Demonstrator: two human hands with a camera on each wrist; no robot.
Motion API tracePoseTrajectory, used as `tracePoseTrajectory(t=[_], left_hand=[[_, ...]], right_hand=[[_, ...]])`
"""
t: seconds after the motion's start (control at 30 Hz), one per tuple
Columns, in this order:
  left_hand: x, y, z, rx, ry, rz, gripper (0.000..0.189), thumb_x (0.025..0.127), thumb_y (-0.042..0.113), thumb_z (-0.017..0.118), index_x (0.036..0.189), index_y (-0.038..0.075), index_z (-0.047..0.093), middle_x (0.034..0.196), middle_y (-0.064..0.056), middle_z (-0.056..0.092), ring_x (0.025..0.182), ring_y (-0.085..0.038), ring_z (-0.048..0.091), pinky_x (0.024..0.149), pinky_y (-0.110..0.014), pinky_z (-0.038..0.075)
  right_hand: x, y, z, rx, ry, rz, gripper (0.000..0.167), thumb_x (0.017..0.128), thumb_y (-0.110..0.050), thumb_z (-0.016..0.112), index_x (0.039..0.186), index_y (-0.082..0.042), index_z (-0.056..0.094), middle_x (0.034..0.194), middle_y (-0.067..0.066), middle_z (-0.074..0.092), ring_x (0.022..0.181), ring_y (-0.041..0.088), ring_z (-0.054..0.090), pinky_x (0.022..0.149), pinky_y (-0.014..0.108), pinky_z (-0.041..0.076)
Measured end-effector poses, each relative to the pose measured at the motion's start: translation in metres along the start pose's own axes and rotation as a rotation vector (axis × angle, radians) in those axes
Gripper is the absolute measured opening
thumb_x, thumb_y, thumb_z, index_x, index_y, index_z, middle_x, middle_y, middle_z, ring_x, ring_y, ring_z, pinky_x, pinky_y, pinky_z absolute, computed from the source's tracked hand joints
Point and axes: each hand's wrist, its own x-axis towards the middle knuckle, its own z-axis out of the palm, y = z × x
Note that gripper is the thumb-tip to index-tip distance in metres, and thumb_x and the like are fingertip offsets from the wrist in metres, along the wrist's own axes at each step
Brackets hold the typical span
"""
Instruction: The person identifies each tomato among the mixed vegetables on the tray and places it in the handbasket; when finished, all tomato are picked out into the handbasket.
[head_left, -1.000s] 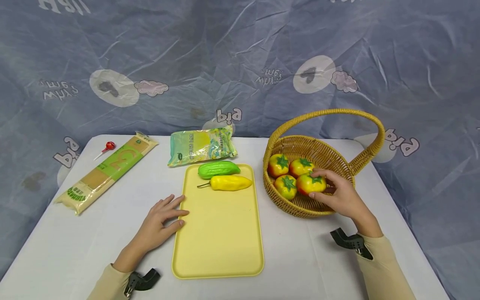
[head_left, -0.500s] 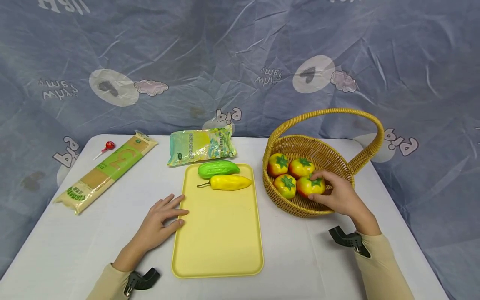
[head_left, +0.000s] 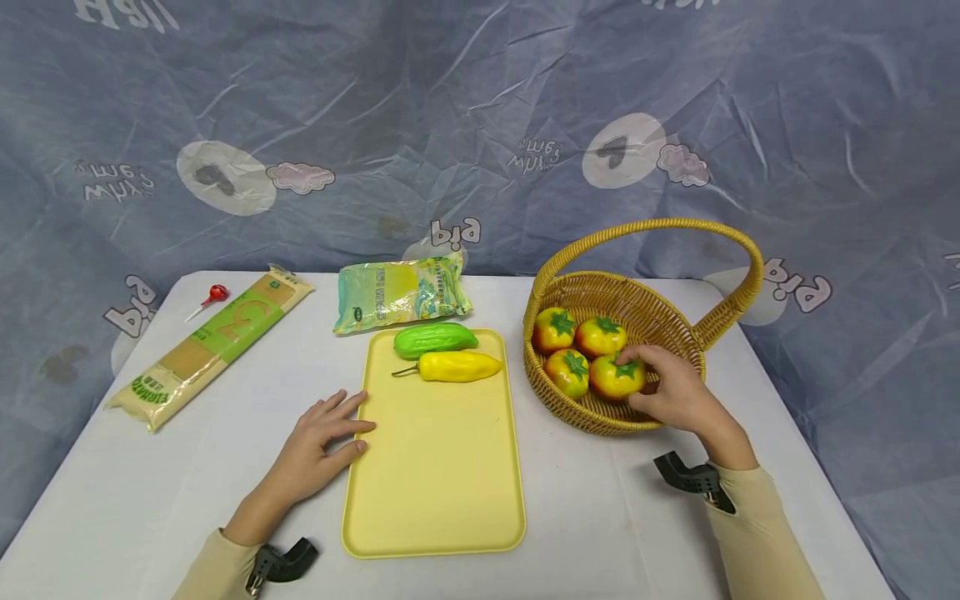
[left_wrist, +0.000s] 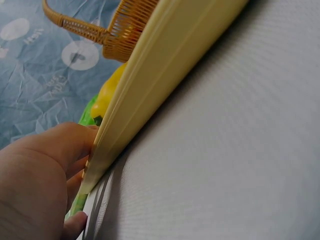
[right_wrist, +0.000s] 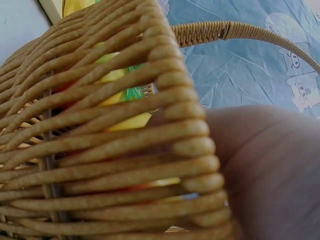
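My right hand (head_left: 678,392) reaches over the near right rim of the wicker basket (head_left: 558,410). Its fingers curl over a red-and-yellow tomato (head_left: 611,385) with a green star-shaped calyx, the thumb at its lower right side. Three similar tomatoes (head_left: 555,330) sit close by in the basket. Basket weave hides much of the fingers in the right wrist view. My left hand (head_left: 315,450) lies with spread, relaxed fingers at the left rim of the yellow tray (head_left: 435,467). On the tray's far end are a yellow pepper (head_left: 459,367) and a bumpy green vegetable (head_left: 435,338).
Behind the tray lies a green-and-yellow plastic packet (head_left: 401,292). A long noodle packet (head_left: 213,346) lies slanted at the left, with a red lollipop (head_left: 217,293) beside it. The basket's tall handle (head_left: 652,225) arches above its bowl. A blue-grey cloth (head_left: 420,125) hangs behind the table.
The tomato under my right hand sits slightly lower in the basket. My right thumb has drawn back from its front toward its right side. The left hand stays put.
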Motion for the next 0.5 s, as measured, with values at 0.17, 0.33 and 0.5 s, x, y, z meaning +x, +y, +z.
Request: tracePoseTrajectory(t=[0.17,0.33,0.5], left_hand=[[0.0,-0.0002,0.0001,0.001,0.002,0.003,0.026,0.088,0.018,0.078,0.114,0.018,0.078,0.15,-0.013,0.057,0.144,-0.05,0.041,0.113,-0.075,0.026],[0.0003,0.0008,-0.0004,-0.003,0.002,0.003,0.025,0.088,0.017,0.077,0.114,0.018,0.079,0.15,-0.014,0.057,0.144,-0.05,0.041,0.112,-0.076,0.026],[0.0001,0.0013,-0.0003,-0.008,0.0,-0.002,0.025,0.089,0.017,0.077,0.114,0.018,0.079,0.15,-0.014,0.057,0.144,-0.05,0.041,0.113,-0.076,0.025]], right_hand=[[0.001,-0.0027,0.002,-0.034,-0.003,-0.011,0.045,0.072,0.01,0.079,0.111,-0.006,0.065,0.119,0.024,0.065,0.107,0.04,0.062,0.084,0.049,0.057],[0.0019,-0.0066,0.0041,-0.05,-0.015,0.012,0.045,0.072,0.008,0.08,0.112,-0.005,0.063,0.124,0.026,0.062,0.117,0.045,0.057,0.097,0.064,0.049],[0.0014,-0.0084,0.0054,-0.046,-0.028,0.06,0.045,0.074,0.005,0.077,0.115,-0.004,0.061,0.125,0.026,0.06,0.119,0.043,0.055,0.098,0.063,0.047]])
